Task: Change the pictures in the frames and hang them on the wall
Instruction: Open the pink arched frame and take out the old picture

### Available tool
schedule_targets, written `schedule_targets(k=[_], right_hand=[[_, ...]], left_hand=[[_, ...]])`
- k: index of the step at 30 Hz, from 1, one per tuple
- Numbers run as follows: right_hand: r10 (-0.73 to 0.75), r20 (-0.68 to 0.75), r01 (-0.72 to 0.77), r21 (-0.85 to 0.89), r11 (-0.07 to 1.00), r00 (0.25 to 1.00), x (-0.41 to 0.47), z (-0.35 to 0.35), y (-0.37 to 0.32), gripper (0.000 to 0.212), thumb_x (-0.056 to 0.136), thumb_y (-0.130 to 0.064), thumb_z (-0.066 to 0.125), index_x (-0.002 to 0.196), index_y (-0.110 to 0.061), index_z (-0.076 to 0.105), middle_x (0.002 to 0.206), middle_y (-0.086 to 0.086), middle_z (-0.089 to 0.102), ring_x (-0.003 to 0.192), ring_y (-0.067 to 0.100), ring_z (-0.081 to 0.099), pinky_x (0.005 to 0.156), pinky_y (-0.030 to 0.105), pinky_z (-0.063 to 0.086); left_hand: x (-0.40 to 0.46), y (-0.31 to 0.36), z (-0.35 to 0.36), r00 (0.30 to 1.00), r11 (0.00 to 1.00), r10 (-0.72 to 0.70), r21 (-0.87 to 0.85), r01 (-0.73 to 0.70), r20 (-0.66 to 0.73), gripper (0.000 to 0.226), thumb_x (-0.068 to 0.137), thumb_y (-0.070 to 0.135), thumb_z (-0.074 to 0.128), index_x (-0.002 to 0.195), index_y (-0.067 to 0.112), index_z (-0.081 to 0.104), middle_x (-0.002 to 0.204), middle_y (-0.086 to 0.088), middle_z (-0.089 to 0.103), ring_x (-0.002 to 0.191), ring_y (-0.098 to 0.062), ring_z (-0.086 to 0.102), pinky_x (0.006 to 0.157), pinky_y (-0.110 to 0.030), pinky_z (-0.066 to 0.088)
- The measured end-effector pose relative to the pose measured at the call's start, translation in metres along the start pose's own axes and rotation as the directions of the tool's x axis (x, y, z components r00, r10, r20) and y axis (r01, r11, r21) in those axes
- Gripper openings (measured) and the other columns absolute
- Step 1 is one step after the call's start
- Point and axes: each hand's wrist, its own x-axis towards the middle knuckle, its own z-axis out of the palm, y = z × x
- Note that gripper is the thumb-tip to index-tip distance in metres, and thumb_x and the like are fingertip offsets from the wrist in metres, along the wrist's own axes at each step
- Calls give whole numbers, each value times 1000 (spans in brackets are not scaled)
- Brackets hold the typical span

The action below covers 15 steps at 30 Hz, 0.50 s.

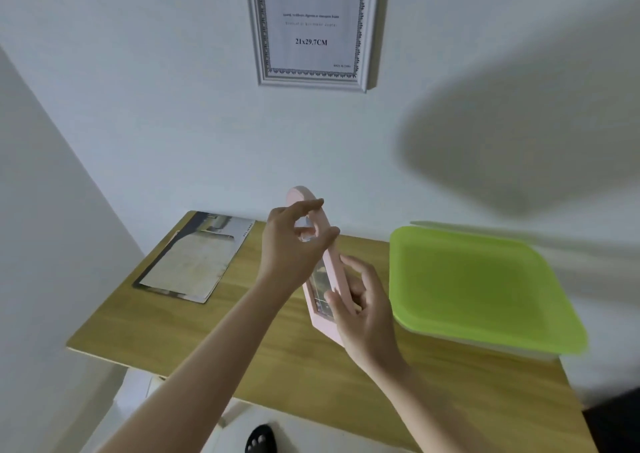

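A wooden tabletop (166, 331) is butting against a white wall (194, 123) at its far edge, while its left edge is running diagonally beside open floor and its near edge is cutting across under the forearms. A stack of printed pictures (194, 258) is lying flat at the far left corner, just beside the left edge, and a green-lidded box (478, 286) is filling the right side, its far edge close to the wall. The bare wood between them and along the near edge is giving the only open room on the surface. Above, a silver-white frame (311, 27) with an A4 insert is hanging on the wall, well apart from everything below. A pink frame (327, 272) is being held up on edge above the middle of the tabletop, tilted, with its top end rising in front of the wall. The left hand (294, 245) is half curled near the frame's upper part, thumb and fingers drawn together around something small and clear; what it is cannot be told. The right hand (363, 303) is wrapping loosely around the frame's lower part, thumb on the front side and fingers behind, partly spread.
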Motion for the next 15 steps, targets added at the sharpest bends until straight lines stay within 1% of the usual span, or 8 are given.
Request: schedule_targets(k=[3,5,6,7,9,11,13,15], right_hand=[[75,75,-81,91,993,994,-11,-1,7,49,85,3,61,117,-32,53,106,0,71,89,15,69,70,25,56],[120,128,-134,105,985,984,-17,1,11,51,83,1,64,118,-34,55,113,-3,68,93,10,67,74,31,57],[133,156,-150,104,983,979,-19,2,13,50,82,1,65,118,-32,57,117,-3,65,96,6,65,77,29,57],[134,188,-155,103,983,973,-20,3,15,47,83,1,66,118,-29,59,123,-3,62,104,3,63,83,26,55],[152,229,-174,78,982,962,-21,4,23,40,83,-7,68,117,-27,63,132,-6,57,120,2,54,98,28,48],[188,169,-195,27,980,968,-23,4,36,36,81,-22,70,116,-29,65,132,-9,57,125,4,50,105,35,43],[215,39,-210,-106,972,976,-22,0,52,36,77,-38,67,113,-38,63,132,-10,55,128,6,46,108,38,39],[251,-75,-261,-195,946,965,-18,-8,64,34,79,-38,68,112,-43,60,131,-8,51,128,3,42,110,34,35]], left_hand=[[-7,-5,1,998,998,-63,-6,62,-33,38,71,19,73,104,37,66,113,6,56,80,-5,66,72,-24,54],[-11,-9,0,993,995,-103,-16,102,-56,36,71,15,68,101,36,67,110,8,60,80,-6,66,69,-25,55],[-12,-12,-2,991,993,-115,-17,114,-70,36,72,13,66,100,35,67,107,10,62,81,-6,66,69,-27,56],[-13,-15,-5,990,993,-117,-10,117,-84,35,72,12,65,99,34,67,103,12,63,81,-6,66,71,-29,56],[-13,-23,-11,990,995,-94,23,97,-102,34,74,12,63,98,36,69,100,13,67,83,-6,65,73,-29,55],[-11,-33,-19,991,995,-83,39,88,-108,34,78,11,60,95,38,69,95,14,69,80,-7,65,70,-27,55],[-6,-44,-27,987,992,-122,19,125,-104,33,80,8,59,94,35,70,88,15,68,72,-12,65,67,-30,57],[2,-59,-35,983,988,-152,-18,151,-99,32,82,6,58,94,32,72,86,12,69,66,-8,64,69,-31,57]])
